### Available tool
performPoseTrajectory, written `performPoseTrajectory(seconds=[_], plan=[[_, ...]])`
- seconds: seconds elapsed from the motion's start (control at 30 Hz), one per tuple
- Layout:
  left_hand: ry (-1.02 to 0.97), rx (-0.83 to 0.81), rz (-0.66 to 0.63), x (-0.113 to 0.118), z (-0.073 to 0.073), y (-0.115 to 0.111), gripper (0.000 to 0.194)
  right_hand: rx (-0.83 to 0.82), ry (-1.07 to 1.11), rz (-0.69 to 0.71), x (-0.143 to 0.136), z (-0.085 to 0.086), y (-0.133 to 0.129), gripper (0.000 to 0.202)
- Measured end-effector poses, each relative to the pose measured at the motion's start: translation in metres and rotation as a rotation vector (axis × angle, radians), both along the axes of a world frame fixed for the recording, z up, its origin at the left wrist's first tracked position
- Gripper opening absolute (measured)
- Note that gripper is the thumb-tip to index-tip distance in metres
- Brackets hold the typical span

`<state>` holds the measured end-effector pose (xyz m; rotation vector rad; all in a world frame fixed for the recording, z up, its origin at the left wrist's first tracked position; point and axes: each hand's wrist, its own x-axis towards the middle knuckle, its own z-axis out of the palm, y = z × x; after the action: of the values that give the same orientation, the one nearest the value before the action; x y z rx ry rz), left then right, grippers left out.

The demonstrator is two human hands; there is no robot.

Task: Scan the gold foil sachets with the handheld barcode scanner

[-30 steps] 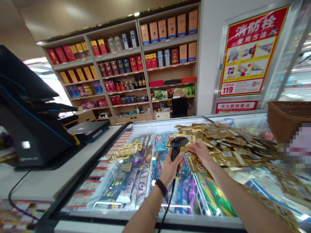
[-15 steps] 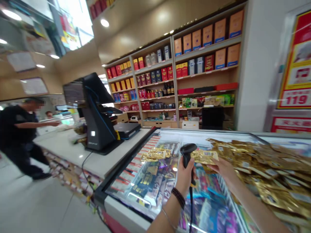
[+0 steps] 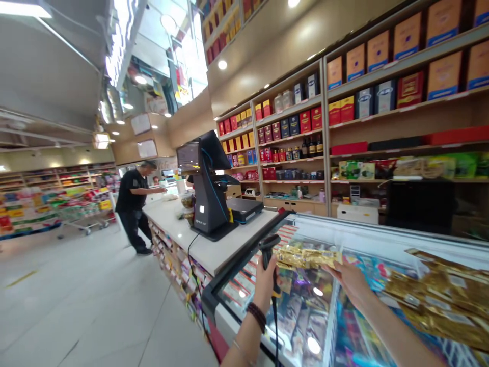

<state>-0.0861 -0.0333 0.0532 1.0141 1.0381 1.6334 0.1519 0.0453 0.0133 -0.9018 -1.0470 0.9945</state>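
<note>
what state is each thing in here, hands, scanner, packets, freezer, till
left hand: closed around the scanner grip
barcode scanner: held upright, cord hanging down
right hand: holding a gold packet by its edge
gold packet: lifted, flat, beside the scanner head
pile of gold packets: lying on the freezer lid
freezer lid: shut
till screen: facing away, display unclear
person in black: standing, leaning to the counter

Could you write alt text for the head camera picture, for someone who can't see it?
In a shop, the left hand grips a black scanner while the right hand holds a gold packet beside it, over a glass-topped freezer. More gold packets lie right; a till stands left.
</note>
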Motion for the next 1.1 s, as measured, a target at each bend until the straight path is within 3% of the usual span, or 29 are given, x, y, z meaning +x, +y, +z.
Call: performPoseTrajectory(seconds=[0.1, 0.2, 0.3, 0.43, 0.6, 0.77, 0.9, 1.1], plan=[[0.011, -0.009, 0.039, -0.017, -0.002, 0.000, 0.080, -0.064, 0.057, 0.054, -0.016, 0.004, 0.008, 0.025], [0.012, -0.008, 0.045, -0.023, -0.005, 0.000, 0.080, -0.096, 0.087, 0.040, -0.015, 0.005, 0.008, 0.028], [0.013, -0.002, 0.033, -0.020, -0.006, -0.001, 0.075, -0.077, 0.080, -0.010, 0.006, 0.003, -0.001, 0.031], [0.018, -0.006, -0.033, -0.001, -0.002, -0.002, 0.075, -0.020, 0.016, -0.136, 0.060, 0.003, -0.026, 0.043], [-0.015, 0.010, -0.173, 0.043, 0.012, -0.006, 0.070, 0.004, -0.184, -0.394, 0.152, 0.014, -0.072, 0.047], [-0.031, -0.006, -0.344, 0.101, 0.021, -0.012, 0.068, -0.074, -0.477, -0.640, 0.226, 0.028, -0.129, 0.033], [-0.036, 0.018, -0.458, 0.154, 0.021, -0.017, 0.068, -0.215, -0.741, -0.661, 0.229, 0.025, -0.152, 0.027], [-0.001, -0.028, -0.593, 0.219, 0.001, -0.035, 0.065, -0.364, -1.082, -0.687, 0.183, 0.012, -0.144, 0.052]])
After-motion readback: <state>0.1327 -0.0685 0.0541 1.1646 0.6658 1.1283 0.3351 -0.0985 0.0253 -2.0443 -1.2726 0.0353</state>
